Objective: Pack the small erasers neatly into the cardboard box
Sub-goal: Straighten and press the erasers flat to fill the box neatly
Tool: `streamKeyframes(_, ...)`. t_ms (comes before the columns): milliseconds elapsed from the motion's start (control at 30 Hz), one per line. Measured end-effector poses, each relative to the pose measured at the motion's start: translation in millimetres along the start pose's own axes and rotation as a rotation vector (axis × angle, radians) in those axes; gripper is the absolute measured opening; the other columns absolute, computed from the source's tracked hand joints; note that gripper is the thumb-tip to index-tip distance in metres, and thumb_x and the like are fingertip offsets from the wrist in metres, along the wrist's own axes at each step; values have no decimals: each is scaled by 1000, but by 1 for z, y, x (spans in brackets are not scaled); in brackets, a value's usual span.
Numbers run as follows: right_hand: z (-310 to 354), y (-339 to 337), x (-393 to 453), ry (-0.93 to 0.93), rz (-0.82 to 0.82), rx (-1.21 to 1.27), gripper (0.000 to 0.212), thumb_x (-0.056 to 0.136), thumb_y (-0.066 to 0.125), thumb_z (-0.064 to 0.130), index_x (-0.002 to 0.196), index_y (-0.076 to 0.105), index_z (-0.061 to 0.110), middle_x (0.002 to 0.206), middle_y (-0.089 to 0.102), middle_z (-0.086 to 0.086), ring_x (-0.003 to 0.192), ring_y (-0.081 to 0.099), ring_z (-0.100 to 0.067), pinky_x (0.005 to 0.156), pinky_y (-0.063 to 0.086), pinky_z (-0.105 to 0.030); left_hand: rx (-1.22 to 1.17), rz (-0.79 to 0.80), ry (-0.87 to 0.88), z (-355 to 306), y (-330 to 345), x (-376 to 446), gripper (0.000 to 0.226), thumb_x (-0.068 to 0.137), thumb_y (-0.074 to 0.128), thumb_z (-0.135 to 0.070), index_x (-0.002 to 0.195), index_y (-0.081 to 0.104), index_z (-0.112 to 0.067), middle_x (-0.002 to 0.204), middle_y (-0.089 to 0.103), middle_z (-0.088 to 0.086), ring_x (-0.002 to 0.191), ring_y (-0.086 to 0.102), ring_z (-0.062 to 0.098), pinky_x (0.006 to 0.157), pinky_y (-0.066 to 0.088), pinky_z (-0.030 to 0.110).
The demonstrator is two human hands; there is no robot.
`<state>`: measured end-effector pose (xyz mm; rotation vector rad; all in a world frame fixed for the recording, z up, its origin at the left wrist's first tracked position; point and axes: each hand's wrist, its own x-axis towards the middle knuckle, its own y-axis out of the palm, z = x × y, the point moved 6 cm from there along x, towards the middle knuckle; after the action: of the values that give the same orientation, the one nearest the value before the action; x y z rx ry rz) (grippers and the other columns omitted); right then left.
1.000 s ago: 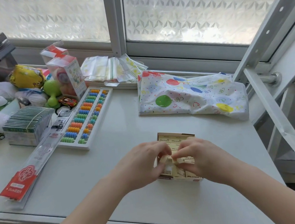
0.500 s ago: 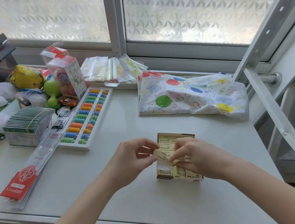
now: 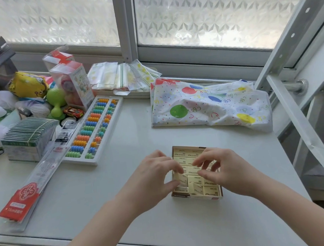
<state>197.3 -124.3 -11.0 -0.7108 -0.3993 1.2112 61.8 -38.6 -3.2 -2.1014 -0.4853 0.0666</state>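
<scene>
Nearly packed, by the look of it: cardboard box [image 3: 196, 197] on the table [image 3: 148, 216], just in front, filled with rows of cream erasers [image 3: 194, 180]. Left hand [image 3: 155, 178] pinching 1 tilted eraser [image 3: 181, 178] at the left wall, not yet flat. Right hand [image 3: 226, 172] above the middle rows, fingertips curled together; whether pinching anything, cannot tell. Left to do: seating that piece, straightening a crooked 1 near the front.

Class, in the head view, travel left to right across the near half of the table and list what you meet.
Red-labelled plastic packet → left hand → cardboard box of small erasers → right hand.
</scene>
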Motion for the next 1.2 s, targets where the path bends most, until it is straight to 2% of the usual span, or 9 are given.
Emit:
streamKeyframes(233, 0, 0, -3, -4, -9, 10, 13, 79, 67, 12, 87, 71, 21, 82, 63, 9, 76, 60, -6, 69, 51, -19, 123, 109, -49, -6, -5, 11, 20, 81, 67, -39, 94, 71, -26, 95, 68, -7, 102, 46, 6, 81, 32, 16)
streamKeyframes(400, 0, -1, -6, -7, -10, 6, 12, 78, 68, 12, 86, 72, 20, 83, 66, 6, 77, 61, -6, 71, 52, -21, 189, 182, -83, -14, -4, 22, 16, 83, 63, -27, 95, 73, -25, 97, 64, 0, 88, 45, 7, 82, 41, 24)
streamKeyframes(533, -2, -1, -7, 5, -12, 13, 10, 78, 68, 12, 85, 72, 19, 81, 66, 5, 76, 62, -7, 72, 53, -23, 95, 231, -82, -6, -2, 25, 11, 81, 65, -24, 87, 75, -23, 92, 70, -1, 82, 47, 7, 76, 41, 21)
streamKeyframes(733, -3, 1, -5, 21, -6, 12, 9, 78, 69, 14, 84, 72, 19, 82, 66, 4, 74, 62, -10, 72, 53, -23, -26, 186, -159, 11, -3, 16, 18, 73, 75, -40, 84, 76, -26, 89, 71, -6, 79, 56, 5, 72, 49, 24)
streamKeyframes(833, -4, 1, -5, 24, 0, 1, 9, 78, 68, 13, 84, 72, 19, 82, 67, 4, 73, 62, -10, 72, 53, -23, 6, 197, -180, 9, -4, 17, 22, 72, 75, -46, 85, 75, -27, 89, 65, -5, 81, 50, 6, 69, 43, 21)
streamKeyframes(1000, -2, 2, -6, 23, 13, 0, 8, 78, 68, 13, 81, 72, 19, 83, 67, 4, 73, 61, -9, 71, 52, -22, 263, 251, -113, -12, 0, 27, 10, 81, 65, -22, 76, 72, -18, 78, 61, -3, 90, 47, 11, 70, 42, 25)
streamKeyframes(1067, -1, 2, -6, 25, 30, 3, 8, 78, 69, 12, 81, 72, 19, 83, 67, 4, 74, 61, -6, 71, 52, -20, 368, 264, -120, -17, 5, 31, 26, 79, 58, -7, 55, 54, -15, 63, 51, -2, 94, 50, 18, 64, 44, 30)
streamKeyframes(1133, 0, 3, -6, 29, 46, 4, 7, 77, 70, 13, 80, 73, 19, 83, 68, 4, 75, 60, -4, 70, 51, -19, 424, 281, -123, -18, 10, 35, 38, 77, 53, 1, 48, 36, -16, 56, 38, -3, 92, 53, 22, 58, 40, 31)
streamKeyframes(1200, 2, 4, -6, 28, 55, 9, 5, 76, 71, 17, 79, 73, 21, 82, 68, 4, 73, 59, -1, 65, 47, -14, 415, 278, -136, -17, 11, 38, 33, 76, 54, 0, 49, 42, -15, 57, 42, -1, 90, 57, 23, 58, 43, 30)
